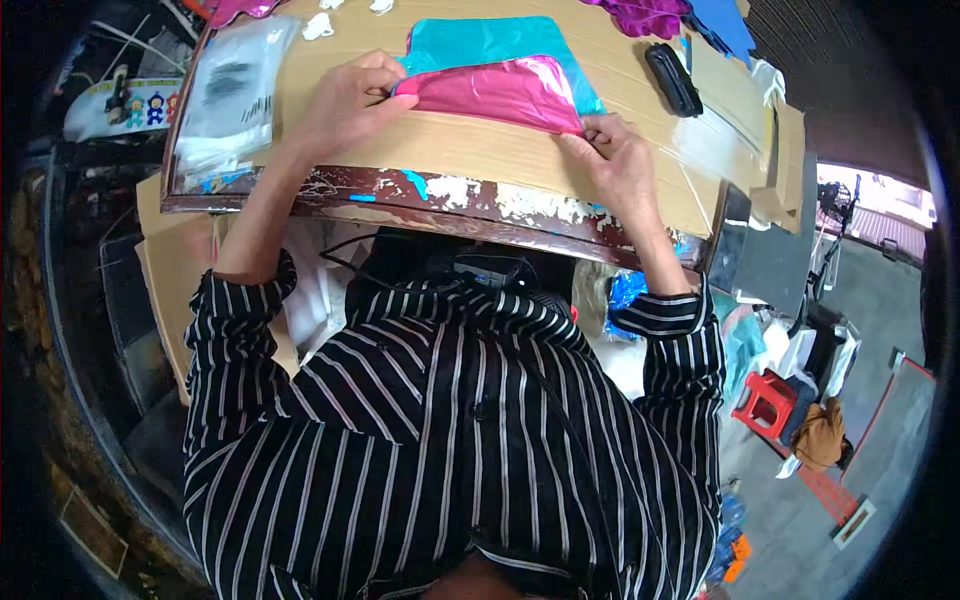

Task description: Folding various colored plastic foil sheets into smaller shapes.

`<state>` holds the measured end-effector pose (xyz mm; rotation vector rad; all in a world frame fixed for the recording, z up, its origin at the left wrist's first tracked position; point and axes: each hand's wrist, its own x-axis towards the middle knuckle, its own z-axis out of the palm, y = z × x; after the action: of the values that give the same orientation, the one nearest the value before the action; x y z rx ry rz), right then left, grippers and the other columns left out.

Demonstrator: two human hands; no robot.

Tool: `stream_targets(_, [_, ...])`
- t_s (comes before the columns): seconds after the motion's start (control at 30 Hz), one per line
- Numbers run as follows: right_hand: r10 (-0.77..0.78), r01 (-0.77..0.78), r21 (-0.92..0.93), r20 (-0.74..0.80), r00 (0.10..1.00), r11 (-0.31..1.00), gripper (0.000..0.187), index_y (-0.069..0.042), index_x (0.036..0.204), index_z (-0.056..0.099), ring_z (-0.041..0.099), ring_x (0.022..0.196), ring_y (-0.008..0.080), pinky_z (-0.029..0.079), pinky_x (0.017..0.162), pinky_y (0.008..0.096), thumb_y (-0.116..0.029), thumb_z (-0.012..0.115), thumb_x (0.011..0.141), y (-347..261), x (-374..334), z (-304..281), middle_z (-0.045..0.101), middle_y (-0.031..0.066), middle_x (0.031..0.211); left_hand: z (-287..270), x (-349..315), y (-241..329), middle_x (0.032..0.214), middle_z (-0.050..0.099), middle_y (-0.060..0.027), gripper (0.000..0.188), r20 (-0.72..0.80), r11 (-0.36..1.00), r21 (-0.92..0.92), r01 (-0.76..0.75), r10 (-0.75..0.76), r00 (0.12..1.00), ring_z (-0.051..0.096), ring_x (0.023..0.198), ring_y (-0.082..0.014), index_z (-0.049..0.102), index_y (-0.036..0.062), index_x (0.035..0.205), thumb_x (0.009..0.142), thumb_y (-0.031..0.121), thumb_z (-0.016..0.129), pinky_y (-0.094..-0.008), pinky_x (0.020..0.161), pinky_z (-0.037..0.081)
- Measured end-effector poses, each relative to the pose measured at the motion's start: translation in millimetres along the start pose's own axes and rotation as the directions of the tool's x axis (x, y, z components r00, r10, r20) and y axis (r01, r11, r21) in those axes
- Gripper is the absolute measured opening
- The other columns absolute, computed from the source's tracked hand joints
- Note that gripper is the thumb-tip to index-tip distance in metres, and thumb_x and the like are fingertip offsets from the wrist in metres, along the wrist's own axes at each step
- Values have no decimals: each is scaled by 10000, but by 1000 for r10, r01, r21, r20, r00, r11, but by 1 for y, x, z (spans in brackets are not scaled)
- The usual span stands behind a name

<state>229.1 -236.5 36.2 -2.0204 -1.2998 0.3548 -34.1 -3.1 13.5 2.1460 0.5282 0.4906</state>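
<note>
The shiny pink foil-like sheet (490, 92) covers only part of the glossy teal sheet (485, 43) on the cardboard-topped brown bench (330, 188); left hand (352, 100) and right hand (618, 160) each pinch one pink end; alignment appears unfinished.

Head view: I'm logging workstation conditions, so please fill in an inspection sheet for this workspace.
Surface: tan cardboard sheet on the table; dark reddish-brown table edge patchy and pale in places.
Job's things: shiny pink sheet over the lower part of a shiny teal sheet.
Clutter: clear plastic packaging at left; black oblong case at right; shiny purple material at the far edge.
Hands: left hand pinches the pink sheet's left end; right hand its lower right corner.
Cables: thin black cable below the table edge.
Surroundings: red plastic stool on grey floor, right.
</note>
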Motion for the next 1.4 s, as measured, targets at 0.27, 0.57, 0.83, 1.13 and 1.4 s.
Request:
stream_targets(0.27, [22,-23,-15,-74,997,1000,201,-13,852,728,591,773,255,469,735,399,-195,813,867,14,-2,14,664,119,795,-4,0,-10,931,651,-66,195,-29,993,76,-85,87,996,583,746,-127,702,-38,882,873,127,804,-258,674,472])
stream_targets(0.57, [33,-23,121,-82,996,992,185,-11,816,708,548,726,206,452,724,361,-150,821,861,19,-6,18,628,87,751,-2,6,-20,967,675,-46,250,-83,999,-19,28,-29,996,619,791,-135,729,-13,755,842,190,846,-274,672,465])
stream_targets(0.83, [148,-143,170,-15,989,975,170,-7,796,704,521,699,171,428,742,331,-116,823,847,7,0,11,619,65,745,4,9,-17,999,683,-85,268,-109,996,66,53,-46,993,645,822,-174,713,-16,717,817,187,856,-317,719,500])
stream_targets(1.13, [87,-87,79,4,996,993,182,-1,744,704,534,640,195,436,671,344,-117,827,810,12,4,5,610,74,692,-8,27,22,1092,693,-118,171,-41,882,397,-254,293,955,660,1047,-255,734,9,947,884,163,774,-363,867,527])
stream_targets(1.4, [277,-273,-48,116,954,961,162,-31,732,716,576,702,210,440,734,365,-126,830,797,-5,10,-6,619,70,676,63,86,26,1296,681,-83,290,403,691,91,-717,634,661,604,1193,-281,724,54,1201,952,194,671,-394,1031,508])
